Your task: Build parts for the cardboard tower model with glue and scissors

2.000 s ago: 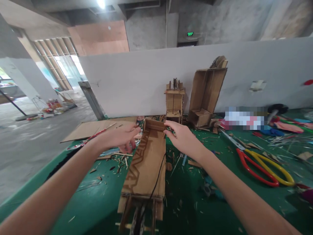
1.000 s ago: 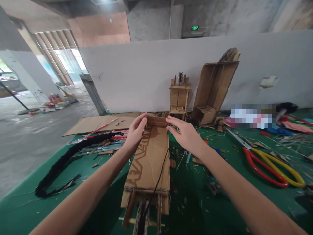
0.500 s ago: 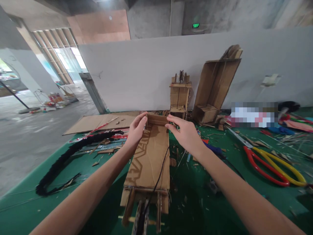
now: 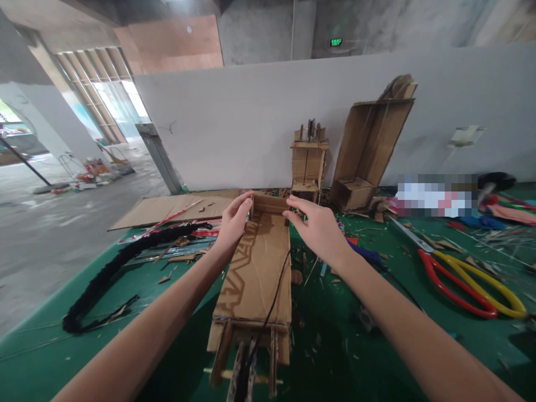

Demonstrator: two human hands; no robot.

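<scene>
The green desk (image 4: 138, 340) carries a long cardboard ramp (image 4: 257, 273) that runs away from the camera down its middle, so both arms reach out along it to the far end. There a small cardboard wall (image 4: 268, 202) stands across the ramp; the left hand (image 4: 233, 224) presses its left corner and the right hand (image 4: 319, 229) its right corner, as if to steady it from both sides. Both sets of fingers are loosely apart and curved against the cardboard, clamped on nothing that shows. A black cord (image 4: 271, 301) trails down the ramp into a stick frame (image 4: 245, 363) cut off by the lower edge. Large scissors (image 4: 469, 279) lie well apart to the right. What the fingertips touch behind the wall is hidden, possibly glue.
</scene>
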